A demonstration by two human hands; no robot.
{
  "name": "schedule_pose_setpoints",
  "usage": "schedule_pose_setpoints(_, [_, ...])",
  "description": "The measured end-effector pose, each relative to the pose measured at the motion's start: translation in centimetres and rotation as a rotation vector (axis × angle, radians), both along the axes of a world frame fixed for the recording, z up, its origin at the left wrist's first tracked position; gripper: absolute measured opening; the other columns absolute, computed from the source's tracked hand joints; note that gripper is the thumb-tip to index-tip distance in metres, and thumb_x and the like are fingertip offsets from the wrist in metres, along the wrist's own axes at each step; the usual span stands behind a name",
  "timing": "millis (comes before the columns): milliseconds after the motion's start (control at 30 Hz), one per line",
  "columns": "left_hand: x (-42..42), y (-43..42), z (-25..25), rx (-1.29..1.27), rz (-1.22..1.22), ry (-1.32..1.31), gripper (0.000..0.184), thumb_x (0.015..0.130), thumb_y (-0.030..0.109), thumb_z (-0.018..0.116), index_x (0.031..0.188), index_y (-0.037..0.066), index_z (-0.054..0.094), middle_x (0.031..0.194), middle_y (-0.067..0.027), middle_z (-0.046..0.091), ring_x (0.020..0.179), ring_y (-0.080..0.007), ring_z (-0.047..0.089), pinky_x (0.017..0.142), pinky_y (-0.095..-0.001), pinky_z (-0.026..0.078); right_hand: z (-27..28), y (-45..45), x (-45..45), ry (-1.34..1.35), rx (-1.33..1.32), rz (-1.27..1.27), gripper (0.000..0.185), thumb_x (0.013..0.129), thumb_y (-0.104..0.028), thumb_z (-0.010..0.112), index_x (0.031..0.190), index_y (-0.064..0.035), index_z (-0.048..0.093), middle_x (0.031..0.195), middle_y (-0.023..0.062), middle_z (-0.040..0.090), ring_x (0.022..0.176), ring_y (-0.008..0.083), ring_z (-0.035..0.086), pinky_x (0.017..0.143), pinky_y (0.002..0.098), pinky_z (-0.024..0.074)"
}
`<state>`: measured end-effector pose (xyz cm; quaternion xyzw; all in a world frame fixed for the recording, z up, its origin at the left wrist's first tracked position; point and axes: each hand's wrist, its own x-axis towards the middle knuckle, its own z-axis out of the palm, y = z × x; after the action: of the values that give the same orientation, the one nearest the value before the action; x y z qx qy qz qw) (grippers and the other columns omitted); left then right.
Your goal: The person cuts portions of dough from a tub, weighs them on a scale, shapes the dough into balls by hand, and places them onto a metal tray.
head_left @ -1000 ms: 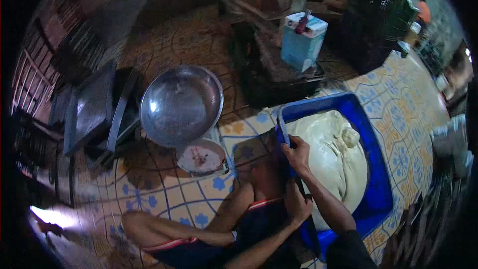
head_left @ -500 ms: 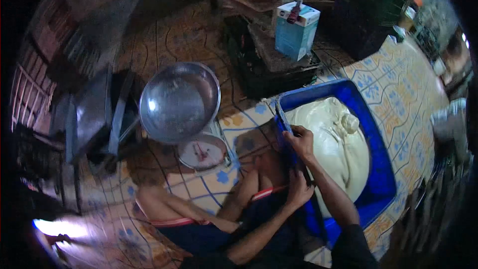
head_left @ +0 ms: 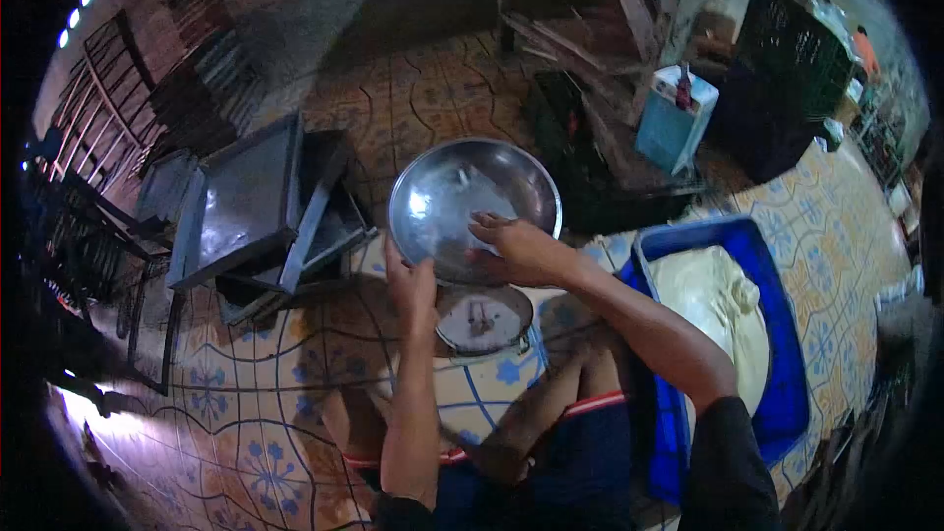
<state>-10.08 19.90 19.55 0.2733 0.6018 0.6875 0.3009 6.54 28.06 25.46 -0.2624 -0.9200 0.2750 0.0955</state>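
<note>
A wide, shiny metal bowl [head_left: 472, 182] is in front of me, just above a round white dial-like face [head_left: 484, 323] with dark marks. My left hand [head_left: 411, 280] is closed on the bowl's near left rim, thumb upward. Over the near right side of the bowl is my right hand [head_left: 516, 248], fingers stretched toward the inside and nothing visible in them. A big, smooth mass of pale dough [head_left: 703, 305] lies in a blue plastic tub [head_left: 782, 334] to my right.
Dark metal trays [head_left: 246, 202] are stacked at a slant on the left. A light-blue box [head_left: 677, 123] stands on a wooden piece over a dark crate at the back right. A tall dark crate [head_left: 792, 69] is beyond it. Patterned tiles [head_left: 270, 462] cover the floor.
Both hands have left the blue tub's near left edge and moved left to the metal bowl. The view has turned left, so everything appears further right.
</note>
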Motion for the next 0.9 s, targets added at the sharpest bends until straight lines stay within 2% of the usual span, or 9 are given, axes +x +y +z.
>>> schedule_pose_setpoints(167, [-0.6, 1.1, 0.3, 0.278, 0.145, 0.051, 0.053, 0.078, -0.006, 0.046, 0.130, 0.000, 0.049, 0.119, -0.0141, 0.056, 0.107, -0.0236, 0.053, 0.093, -0.0325, 0.041, -7.1, 2.1, -5.8, -0.139, 0.113, 0.314, 0.056, 0.096, -0.034, 0.043, 0.145, -0.0111, 0.028, 0.155, 0.0175, 0.001, 0.143, 0.0358, 0.004, 0.113, 0.0539, 0.0164])
schedule_pose_setpoints(300, [-0.5, -0.9, 2.7, 0.203, 0.221, -0.110, 0.057, 0.060, -0.009, 0.043, 0.114, 0.002, 0.056, 0.095, -0.0041, 0.054, 0.087, -0.0147, 0.051, 0.066, -0.0282, 0.040, -1.3, 2.5, -3.2, -0.103, 0.607, 0.161, 0.053, 0.095, -0.049, 0.037, 0.145, -0.0301, 0.032, 0.154, 0.0149, 0.016, 0.142, 0.0373, 0.015, 0.111, 0.0602, 0.0126])
schedule_pose_setpoints(467, [2.1, -4.6, 6.0, 0.186, 0.063, -0.175, 0.053, 0.065, -0.009, 0.041, 0.116, -0.001, 0.054, 0.095, -0.0087, 0.055, 0.084, -0.0196, 0.053, 0.074, -0.0283, 0.046, -1.2, -1.9, -5.4, 0.221, 0.580, 0.232, 0.059, 0.099, -0.042, 0.031, 0.146, -0.0073, 0.026, 0.153, 0.0196, 0.014, 0.144, 0.0314, 0.009, 0.115, 0.0505, 0.0058])
schedule_pose_setpoints(633, [1.3, -7.7, 5.0, 0.205, 0.151, 0.001, 0.066, 0.065, -0.008, 0.044, 0.129, 0.003, 0.050, 0.106, -0.0120, 0.052, 0.093, -0.0232, 0.054, 0.074, -0.0315, 0.047, 2.0, -2.0, 0.3, 0.024, 0.614, 0.199, 0.074, 0.089, -0.058, 0.042, 0.147, -0.0167, 0.024, 0.152, 0.0199, 0.019, 0.141, 0.0339, 0.018, 0.112, 0.0563, 0.0170])
schedule_pose_setpoints(700, [3.6, -7.4, 6.8, 0.303, 0.470, -0.348, 0.054, 0.065, -0.010, 0.044, 0.116, 0.000, 0.059, 0.096, -0.0082, 0.055, 0.086, -0.0216, 0.055, 0.080, -0.0285, 0.044, -1.3, -5.4, 1.2, -0.205, 0.824, -0.024, 0.067, 0.090, -0.055, 0.042, 0.147, -0.0245, 0.026, 0.152, 0.0205, 0.019, 0.142, 0.0346, 0.017, 0.111, 0.0567, 0.0171])
schedule_pose_setpoints(767, [2.8, -7.2, 4.1, 0.226, 0.441, -0.219, 0.055, 0.066, -0.009, 0.045, 0.119, -0.001, 0.058, 0.094, -0.0069, 0.054, 0.083, -0.0194, 0.054, 0.075, -0.0275, 0.044, -2.9, -6.8, 0.5, 0.039, 0.707, 0.309, 0.060, 0.093, -0.053, 0.039, 0.146, -0.0275, 0.028, 0.152, 0.0201, 0.018, 0.142, 0.0349, 0.016, 0.113, 0.0552, 0.0141])
schedule_pose_setpoints(833, [3.1, -8.4, 4.9, 0.089, 0.038, -0.212, 0.061, 0.066, -0.009, 0.046, 0.126, 0.000, 0.054, 0.095, -0.0073, 0.055, 0.080, -0.0179, 0.054, 0.066, -0.0271, 0.045, -0.8, -4.5, -0.3, 0.141, 0.883, 0.430, 0.059, 0.093, -0.053, 0.037, 0.146, -0.0299, 0.027, 0.152, 0.0191, 0.018, 0.142, 0.0328, 0.015, 0.111, 0.0591, 0.0183])
schedule_pose_setpoints(867, [0.6, -8.8, -1.2, 0.707, -0.291, -0.153, 0.068, 0.061, -0.010, 0.045, 0.128, 0.004, 0.048, 0.108, -0.0122, 0.051, 0.077, -0.0187, 0.054, 0.054, -0.0242, 0.044, 0.4, -3.6, 0.4, 0.148, 0.870, 0.414, 0.059, 0.093, -0.053, 0.037, 0.146, -0.0299, 0.027, 0.152, 0.0191, 0.018, 0.142, 0.0328, 0.015, 0.111, 0.0591, 0.0183])
schedule_pose_setpoints(900, [1.1, -9.2, 0.6, 0.691, -0.305, -0.145, 0.068, 0.061, -0.010, 0.045, 0.128, 0.004, 0.048, 0.108, -0.0122, 0.051, 0.077, -0.0187, 0.054, 0.054, -0.0242, 0.044, 2.0, -2.9, 1.4, 0.113, 0.708, 0.204, 0.057, 0.094, -0.053, 0.037, 0.145, -0.0310, 0.028, 0.152, 0.0182, 0.020, 0.141, 0.0344, 0.018, 0.111, 0.0588, 0.0187])
